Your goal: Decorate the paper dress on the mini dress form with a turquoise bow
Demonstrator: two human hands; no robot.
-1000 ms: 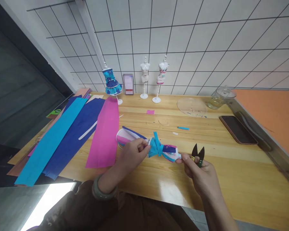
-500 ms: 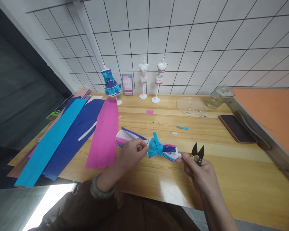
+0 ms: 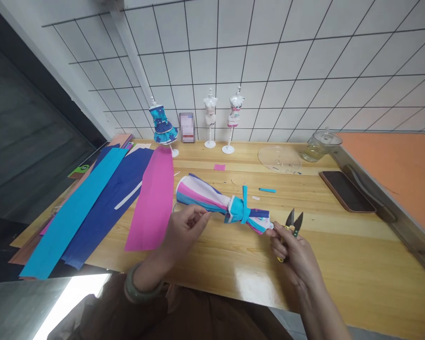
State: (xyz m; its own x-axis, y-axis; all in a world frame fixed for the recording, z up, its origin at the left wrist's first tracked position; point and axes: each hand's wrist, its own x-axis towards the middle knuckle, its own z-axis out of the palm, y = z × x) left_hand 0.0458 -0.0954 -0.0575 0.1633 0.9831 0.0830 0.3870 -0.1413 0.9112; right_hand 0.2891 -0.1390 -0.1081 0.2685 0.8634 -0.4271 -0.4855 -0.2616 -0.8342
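A small dress form lies tilted across the view, wearing a long doll dress [image 3: 207, 196] striped white, pink and blue, with a turquoise band and knotted strip [image 3: 242, 210] at its middle. My right hand [image 3: 295, 252] pinches the white neck end of the form. That same hand also keeps thread snips [image 3: 293, 223] in its palm, dark blades apart and pointing up. My left hand [image 3: 187, 229] has thumb and forefinger pressed together at the skirt's lower edge. Whether those fingertips hold fabric or something thin, I cannot make out.
Pink [image 3: 152, 203], navy [image 3: 106, 203] and turquoise [image 3: 74, 212] fabric strips lie left. Behind stand a clothed dress form [image 3: 163, 125], two white forms [image 3: 210, 113] and a phone [image 3: 187, 127]. Rightward are a clear dish [image 3: 279, 159], glass pot [image 3: 317, 146] and dark phone [image 3: 347, 190].
My left hand has moved off the turquoise band, left along the skirt. The dress form has shifted slightly right, its skirt end swung upward, showing more stripes.
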